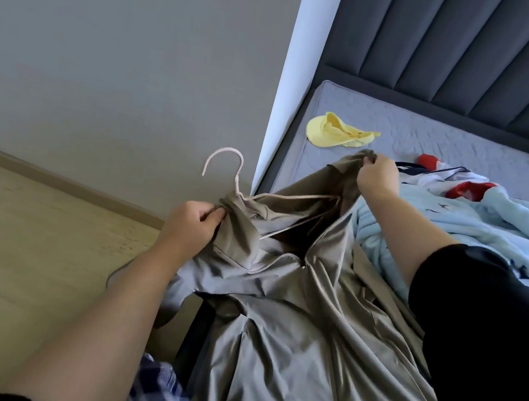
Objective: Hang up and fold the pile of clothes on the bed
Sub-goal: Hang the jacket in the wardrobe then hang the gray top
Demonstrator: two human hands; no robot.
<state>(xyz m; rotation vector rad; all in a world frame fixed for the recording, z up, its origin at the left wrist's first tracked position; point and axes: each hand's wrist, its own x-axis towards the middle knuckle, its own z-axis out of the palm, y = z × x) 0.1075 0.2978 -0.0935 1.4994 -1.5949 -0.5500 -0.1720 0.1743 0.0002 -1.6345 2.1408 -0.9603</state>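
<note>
Fingers (pixel 208 215) pinch khaki jacket (pixel 298 327) shoulder over hanger (pixel 227 166).

jacket (pixel 305 328): olive-grey, zipped, on pale hanger (pixel 227 166) | pile (pixel 462 211): rumpled on bed (pixel 406 125)

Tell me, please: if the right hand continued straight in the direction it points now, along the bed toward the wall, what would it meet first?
Probably the yellow cap. The right hand, gripping the khaki jacket at its upper end, points up-left over bare mattress, and the cap lies next in that line. Depth is unclear, so it might pass above it.
</note>
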